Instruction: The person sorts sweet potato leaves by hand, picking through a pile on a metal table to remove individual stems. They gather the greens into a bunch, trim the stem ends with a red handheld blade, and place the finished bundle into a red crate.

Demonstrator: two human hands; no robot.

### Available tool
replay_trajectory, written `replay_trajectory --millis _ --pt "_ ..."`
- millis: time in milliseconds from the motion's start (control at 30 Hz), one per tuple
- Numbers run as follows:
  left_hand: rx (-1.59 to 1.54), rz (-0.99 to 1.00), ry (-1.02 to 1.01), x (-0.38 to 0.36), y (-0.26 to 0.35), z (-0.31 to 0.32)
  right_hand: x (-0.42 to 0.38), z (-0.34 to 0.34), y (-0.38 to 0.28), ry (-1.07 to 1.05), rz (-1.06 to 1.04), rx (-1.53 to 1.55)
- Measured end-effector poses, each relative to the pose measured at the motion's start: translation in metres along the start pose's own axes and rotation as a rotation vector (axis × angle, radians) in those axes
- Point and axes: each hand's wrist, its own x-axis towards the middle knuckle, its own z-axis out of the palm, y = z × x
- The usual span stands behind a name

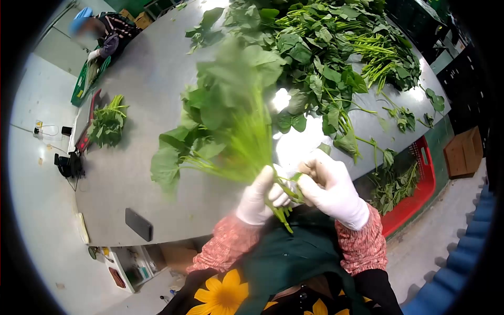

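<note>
My left hand (257, 202), in a white glove, is closed round the stems of a bunch of leafy greens (247, 134). The leaves fan up and to the left, partly smeared by motion, and the cut stem ends hang below the fist. Just right of it, my gloved right hand (336, 191) pinches a small leaf (296, 177) at the side of the stems. Its fingertips partly hide that leaf. Beyond both hands, a large heap of the same greens (325, 58) lies on the metal table (157, 79).
Another bunch (108, 123) lies at the left beside a red-edged scale (89, 123). A dark phone (138, 224) rests near the table's front edge. Below the right edge stands a red crate (428, 181) with greens inside. A person (107, 34) works by a green basket (84, 84).
</note>
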Motion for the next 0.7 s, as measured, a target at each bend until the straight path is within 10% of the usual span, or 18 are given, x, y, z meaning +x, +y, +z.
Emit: replay_trajectory --millis 267,400,700 --pt "-0.107 0.193 -0.055 0.011 0.013 -0.020 -0.079 -0.040 -0.002 0.208 0.062 -0.127" --pt "-0.158 0.243 -0.309 0.010 0.017 -0.029 -0.068 -0.054 0.021 0.482 -0.142 -1.123" --pt "-0.136 0.120 -0.290 -0.003 0.004 -0.013 -0.047 0.018 0.016 0.156 -0.577 -0.922"
